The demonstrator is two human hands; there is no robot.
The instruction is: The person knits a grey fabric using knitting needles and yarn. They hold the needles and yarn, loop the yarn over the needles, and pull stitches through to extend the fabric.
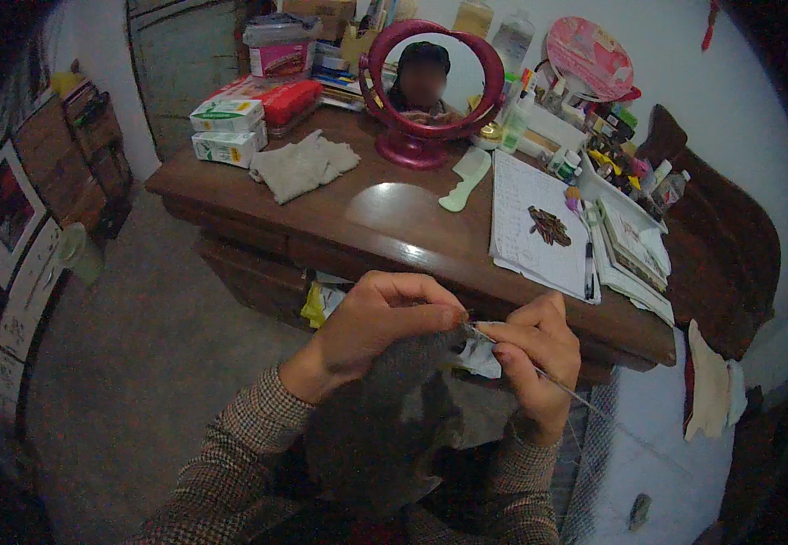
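My left hand (390, 317) pinches the upper edge of a dark grey knitted piece (373, 422), which hangs down over my lap. Close by on the right, my right hand (537, 361) grips a thin knitting needle (588, 403), its tip meeting the stitches between my hands. The needle's long shaft slants down to the right, beyond my wrist. A fine strand of yarn (576, 436) trails below the right hand. Fingers partly hide the stitches and any second needle there.
Before me stands a brown wooden desk (312, 218) with a round mirror (411, 146), a pale green comb (467, 178), a folded cloth (305, 165) and a notebook (523, 197) bearing small dark brown pieces (549, 226). A pen (589, 269) lies beside them. A wooden headboard (714, 259) rises at right.
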